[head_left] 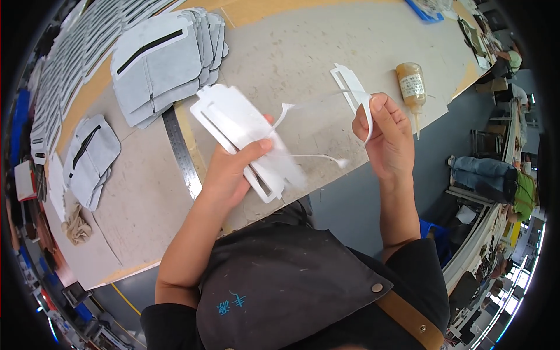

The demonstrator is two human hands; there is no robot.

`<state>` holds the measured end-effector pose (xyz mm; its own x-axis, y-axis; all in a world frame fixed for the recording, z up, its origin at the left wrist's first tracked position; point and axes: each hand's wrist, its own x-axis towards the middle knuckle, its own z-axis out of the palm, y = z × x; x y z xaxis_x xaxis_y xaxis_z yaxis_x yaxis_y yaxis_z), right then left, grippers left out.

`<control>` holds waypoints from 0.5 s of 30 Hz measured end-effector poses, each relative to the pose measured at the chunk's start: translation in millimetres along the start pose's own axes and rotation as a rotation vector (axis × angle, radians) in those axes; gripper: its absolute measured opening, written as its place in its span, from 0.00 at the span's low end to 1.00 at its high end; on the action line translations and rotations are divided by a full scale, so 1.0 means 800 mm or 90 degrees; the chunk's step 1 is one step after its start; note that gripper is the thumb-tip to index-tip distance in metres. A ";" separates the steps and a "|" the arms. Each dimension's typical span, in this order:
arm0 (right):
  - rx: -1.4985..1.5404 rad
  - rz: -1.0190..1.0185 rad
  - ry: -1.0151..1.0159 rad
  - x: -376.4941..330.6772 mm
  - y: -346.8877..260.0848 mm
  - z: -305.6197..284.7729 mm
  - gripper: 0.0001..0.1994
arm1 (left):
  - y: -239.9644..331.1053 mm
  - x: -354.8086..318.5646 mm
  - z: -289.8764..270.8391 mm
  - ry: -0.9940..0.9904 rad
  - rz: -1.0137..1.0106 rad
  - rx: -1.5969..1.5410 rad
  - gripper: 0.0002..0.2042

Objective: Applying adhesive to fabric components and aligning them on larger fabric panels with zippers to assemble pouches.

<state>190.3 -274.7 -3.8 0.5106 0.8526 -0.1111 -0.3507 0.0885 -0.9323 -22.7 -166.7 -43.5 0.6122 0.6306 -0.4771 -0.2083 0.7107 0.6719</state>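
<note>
Closest: dark brown-black apron [274, 268] w/ bright blue characters [232, 302] on the cloth, plus a round metal stud [377, 287] & brown leather strap [411, 321]. Just past it, L hand [236, 166] has its fingers clamped on a smooth white slotted sheet [245, 111], thumb on top; can't tell if it's one layer or several. Sheet's held tilted above the near edge of the pale grey counter [274, 52]: long narrow slot down one side, stepped/notched ends, rounded corners, lower R end blurred. R hand [388, 131], off to the R, has thumb & index fingers together, pinching a thin curved white strip [368, 119]; faint, blurry see-through bits show btwn the hands, exact shape unclear. A 2nd white slotted piece [344, 81] lies on the counter just beyond the R hand. Near it, amber see-through bottle w/ narrow nozzle [408, 73]: white label [413, 86] w/ dark lettering, too small to read reliably. L of the held sheet, a steel ruler [179, 149] w/ fine markings; farther L, crumpled beige cloth [77, 226] & small pile of grey rounded panels w/ black slits [96, 154]. Beyond: bigger fanned stack of similar grey panels [169, 67], then long overlapping grey rows [99, 35]. Far R, co-worker in green top & blue jeans [484, 175].
</note>
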 end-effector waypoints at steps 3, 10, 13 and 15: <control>0.025 0.005 0.044 0.006 -0.008 -0.005 0.10 | -0.001 -0.003 -0.007 -0.005 -0.002 -0.028 0.21; 0.087 -0.062 0.012 0.013 -0.017 -0.065 0.08 | 0.007 0.002 -0.029 0.124 0.073 0.004 0.22; -0.447 -0.021 0.129 0.014 0.030 -0.062 0.08 | 0.004 0.003 -0.026 0.129 0.055 0.028 0.22; -0.507 0.015 0.116 0.011 0.052 -0.065 0.08 | 0.000 0.002 -0.014 0.127 0.057 0.043 0.22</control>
<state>221.4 -290.5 -61.3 0.6534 0.7467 -0.1244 0.2652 -0.3797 -0.8863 -30.4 -162.1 -50.9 0.4298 0.7440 -0.5116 -0.1988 0.6307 0.7502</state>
